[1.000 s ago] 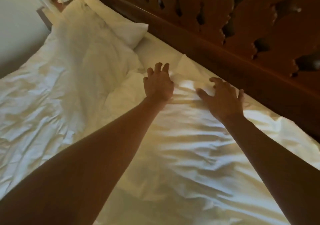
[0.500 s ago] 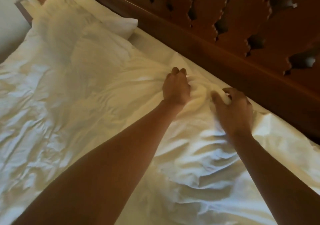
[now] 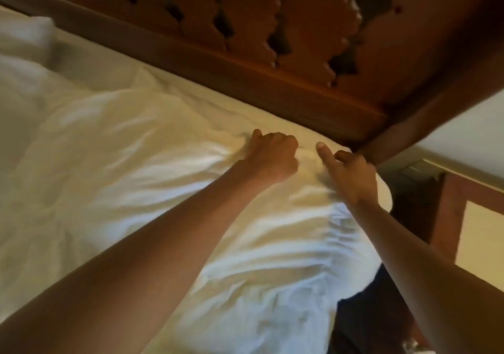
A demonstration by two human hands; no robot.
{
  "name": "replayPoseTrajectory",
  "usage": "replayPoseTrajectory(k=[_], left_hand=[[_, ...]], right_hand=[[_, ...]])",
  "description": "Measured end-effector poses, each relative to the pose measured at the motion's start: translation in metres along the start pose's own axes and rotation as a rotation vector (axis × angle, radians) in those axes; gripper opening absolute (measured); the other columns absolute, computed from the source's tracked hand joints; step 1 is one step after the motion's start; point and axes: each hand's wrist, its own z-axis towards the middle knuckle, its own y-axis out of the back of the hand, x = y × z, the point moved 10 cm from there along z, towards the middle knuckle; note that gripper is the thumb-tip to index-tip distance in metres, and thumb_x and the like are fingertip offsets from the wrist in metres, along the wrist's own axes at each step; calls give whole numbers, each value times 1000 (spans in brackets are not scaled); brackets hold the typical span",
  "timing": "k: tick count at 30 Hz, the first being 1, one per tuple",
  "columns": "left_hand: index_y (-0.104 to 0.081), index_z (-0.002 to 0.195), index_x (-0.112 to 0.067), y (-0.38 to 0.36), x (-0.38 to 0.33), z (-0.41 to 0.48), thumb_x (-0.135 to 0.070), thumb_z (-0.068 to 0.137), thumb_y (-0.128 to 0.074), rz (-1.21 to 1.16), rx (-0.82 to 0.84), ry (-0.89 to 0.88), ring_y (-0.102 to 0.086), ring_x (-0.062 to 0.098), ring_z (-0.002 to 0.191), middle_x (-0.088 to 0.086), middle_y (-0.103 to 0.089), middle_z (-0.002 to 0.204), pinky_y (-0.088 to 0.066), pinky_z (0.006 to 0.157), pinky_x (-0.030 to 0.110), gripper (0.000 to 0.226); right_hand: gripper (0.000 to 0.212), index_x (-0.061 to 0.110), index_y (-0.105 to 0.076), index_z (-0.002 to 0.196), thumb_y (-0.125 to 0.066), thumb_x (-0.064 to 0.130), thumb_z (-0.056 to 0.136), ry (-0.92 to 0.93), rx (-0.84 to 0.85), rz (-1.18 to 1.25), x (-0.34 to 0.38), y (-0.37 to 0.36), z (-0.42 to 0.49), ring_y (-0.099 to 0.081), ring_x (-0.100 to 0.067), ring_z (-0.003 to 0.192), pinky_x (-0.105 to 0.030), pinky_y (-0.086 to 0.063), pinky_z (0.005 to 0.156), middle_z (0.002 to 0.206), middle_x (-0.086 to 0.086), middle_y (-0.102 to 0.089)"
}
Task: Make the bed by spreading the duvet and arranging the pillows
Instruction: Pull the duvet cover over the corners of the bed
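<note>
A white, wrinkled duvet (image 3: 131, 168) covers the bed and reaches close to the wooden headboard. My left hand (image 3: 270, 157) grips a bunch of the duvet's top edge in a fist. Just to its right, my right hand (image 3: 346, 173) holds the same edge near the bed's corner, index finger stretched out and the other fingers curled into the fabric. A white pillow (image 3: 27, 37) lies blurred at the far left against the headboard. A strip of bare sheet (image 3: 191, 91) shows between the duvet and the headboard.
The carved dark wooden headboard (image 3: 245, 40) runs across the top, ending at a corner post (image 3: 409, 124) right of my hands. Beyond the bed's right edge are a dark gap, a wooden frame (image 3: 447, 217) and a pale wall.
Both hands went from hovering open to gripping the duvet's top edge, then pulled it right toward the bed's corner. The view swung right, so the pillow slid to the far left.
</note>
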Motion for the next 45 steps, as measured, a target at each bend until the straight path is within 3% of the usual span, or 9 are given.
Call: replayPoseTrajectory(k=[5,12,15,22,24,27,29,35,45], left_hand=[[-56,131,-30,12,-62,-3,-39,101,-45,-34,-228,-134,-57,24,113,-2,-63,119,-30,93,41,33],[-52,135,-23,-26,-97,-2,-31,92,-47,-4,-162,-84,-47,23,121,1,-55,129,-25,105,44,44],[-55,129,-20,-38,-113,2,-45,95,-47,30,-119,-45,-47,27,122,5,-58,126,-23,107,47,43],[-57,126,-22,-37,-107,-2,-30,99,-51,-53,-368,25,-56,29,111,4,-65,113,-30,100,46,29],[-58,126,-21,-35,-109,-6,-29,99,-52,-81,-424,17,-58,29,109,4,-67,112,-31,99,44,28],[-61,122,-22,-18,-111,-14,-28,97,-54,-138,-564,11,-60,26,102,1,-68,106,-35,94,42,27],[-63,117,-21,-7,-113,-22,-29,94,-55,-153,-682,24,-60,25,97,-1,-68,100,-37,91,42,25],[-55,131,-20,-53,-118,-3,-29,95,-56,106,-397,118,-51,33,116,9,-59,120,-30,104,48,37],[-52,137,-17,4,-102,-93,-33,93,-58,65,-494,45,-46,29,130,8,-52,140,-24,115,53,47]], right_hand=[[57,19,-62,67,-52,72,85,-100,-322,114,-39,64,-11,-63,-24,75,-37,-52,75,74,-3,-66],[64,30,-63,122,-36,77,88,-166,-161,191,-101,43,-7,-50,-22,126,-51,-32,111,133,-1,-56],[77,30,-42,146,-40,79,86,-436,-50,646,-155,27,-17,-40,-25,137,-48,-29,116,150,1,-42],[96,29,-59,131,-65,89,56,-852,247,1141,-214,-80,-109,-62,-34,114,-58,-45,103,126,-7,-66],[81,19,-55,127,-72,73,69,-845,213,1070,-214,-76,-125,-63,-32,108,-53,-49,100,117,-8,-66],[43,10,-61,116,-69,42,89,-715,-223,890,-227,-21,-118,-65,-29,103,-39,-52,93,102,-4,-67],[41,10,-57,128,-60,36,96,-646,-415,761,-222,9,-121,-60,-27,118,-30,-45,99,118,-5,-66],[75,22,-8,157,-43,53,99,-789,-50,554,-212,-34,-125,-27,-37,144,-54,-27,116,161,-13,-20],[59,25,-44,143,-52,55,94,-304,24,337,-113,18,-135,-48,-28,131,-50,-44,107,148,-5,-45]])
